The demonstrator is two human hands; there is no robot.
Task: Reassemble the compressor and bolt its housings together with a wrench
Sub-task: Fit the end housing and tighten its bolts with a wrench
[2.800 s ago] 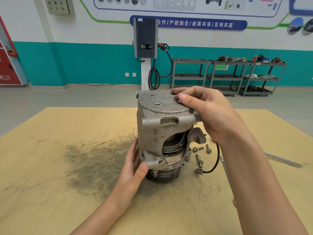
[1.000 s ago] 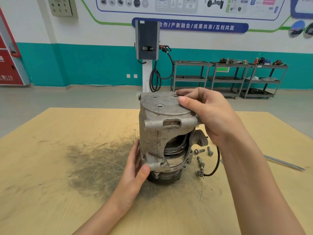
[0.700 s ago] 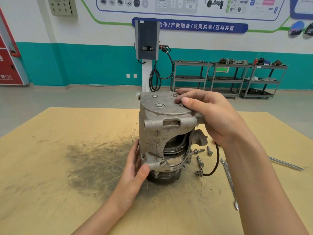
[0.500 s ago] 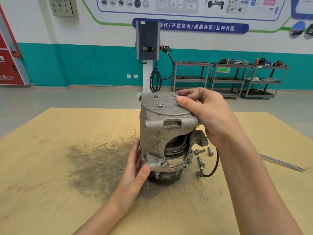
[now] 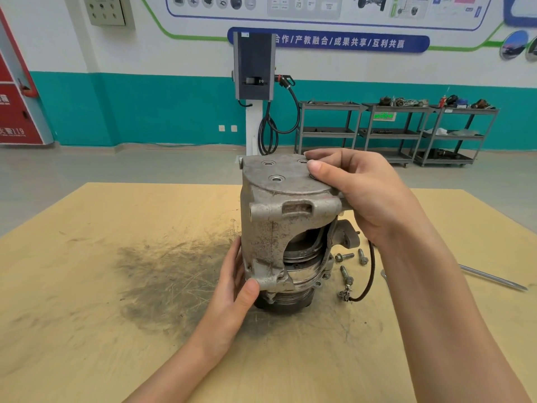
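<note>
Item: grey cast-aluminium compressor housing (image 5: 284, 216), pitted and rust-flecked, standing upright near the centre of the tan plywood bench top (image 5: 87, 315), over a ribbed black pulley end (image 5: 286, 302) at its base. Step in hand, as I judge it: seating the upper housing on the lower body before bolting. My right hand (image 5: 360, 193) is curled over the flat top plate at its right edge, thumb on top beside the recessed round bolt holes (image 5: 275, 179); my left hand (image 5: 232, 289) cups the lower left flank, thumb pressed on a cast lug. To do it well I should keep the casting plumb, turn it until the lugs line up, and press down evenly so the visible gap at the cut-away front, where bright machined rings (image 5: 302, 254) show, closes without cocking. Loose items: three dull steel flanged bolts (image 5: 347, 264) lying just right of the housing; a thin black rubber-sheathed wire (image 5: 369, 274) ending in a small metal connector; the head of a steel wrench (image 5: 383, 274), mostly hidden behind my right forearm; a slim bright metal rod (image 5: 494, 278) farther right. Bench surface: smooth, with a dark sooty smear (image 5: 162, 274) left of the unit.
</note>
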